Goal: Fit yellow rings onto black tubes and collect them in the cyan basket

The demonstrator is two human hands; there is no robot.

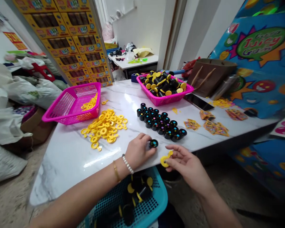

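Observation:
My left hand [139, 150] is closed around a small black plastic cup [154, 143] near the table's front edge. Bits of blue show inside that cup. Between the thumb and fingers of my right hand [184, 163] is a yellow plastic ring with a tab [165, 161], held just off the edge to the right. Beyond my hands stand rows of black cups [160, 122] with coloured bits in them. A loose pile of yellow rings [106, 126] lies to the left.
A pink basket [71, 118] at left holds some yellow rings; another pink basket [161, 100] is heaped with yellow-capped black pieces. Below the table edge sits a teal basket [162, 186] of similar pieces. A phone [199, 102], brown paper bag [210, 74] and small packets [216, 127] lie right.

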